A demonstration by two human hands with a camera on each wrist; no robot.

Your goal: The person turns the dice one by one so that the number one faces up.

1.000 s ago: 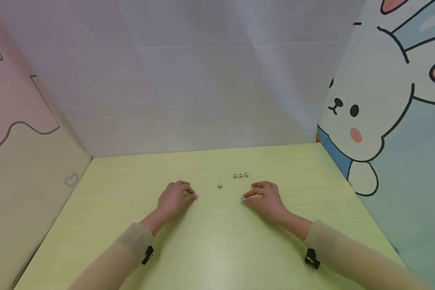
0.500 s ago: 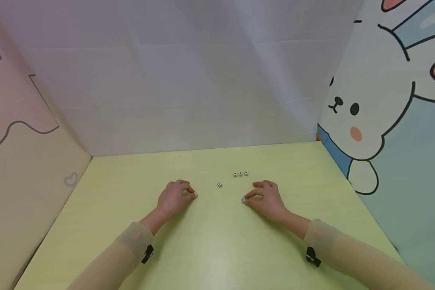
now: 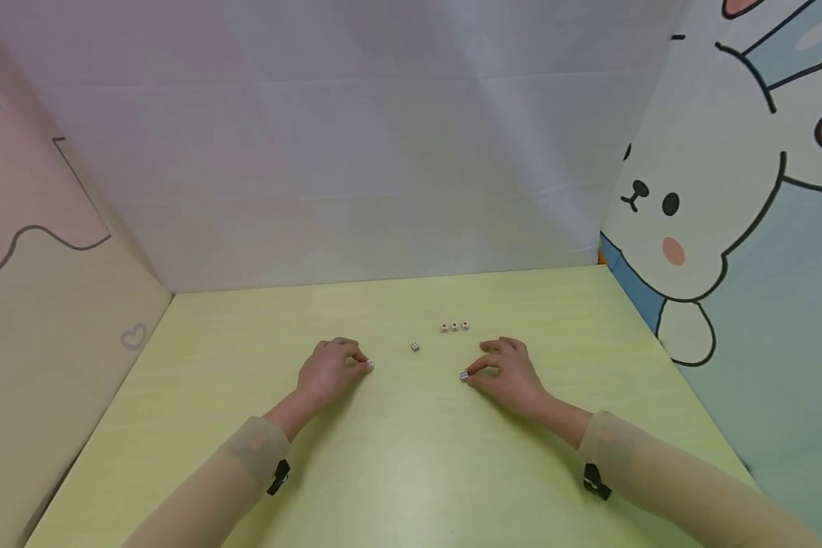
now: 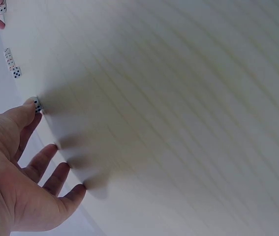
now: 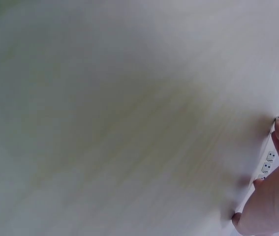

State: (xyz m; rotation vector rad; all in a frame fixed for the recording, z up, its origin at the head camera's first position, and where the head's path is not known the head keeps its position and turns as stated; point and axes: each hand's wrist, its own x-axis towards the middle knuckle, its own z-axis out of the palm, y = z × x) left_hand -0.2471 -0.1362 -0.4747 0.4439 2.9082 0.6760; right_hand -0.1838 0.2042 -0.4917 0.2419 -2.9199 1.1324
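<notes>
Right hand [image 3: 510, 378] and right die [image 3: 463, 376] have edged slightly rightward | both hands pinch: left hand [image 3: 325, 377] on left die [image 3: 370, 365] | loose die [image 3: 415, 347] between, row of three dice [image 3: 455, 327] beyond, on bench [image 3: 411, 472] | risk: slack pinch could turn a die; forward drift could bump the row

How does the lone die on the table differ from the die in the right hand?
The lone die rests untouched on the table; the held die is pinched by the right hand. The lone die is farther back; the held die is nearer. Both are white with dark pips.
</notes>
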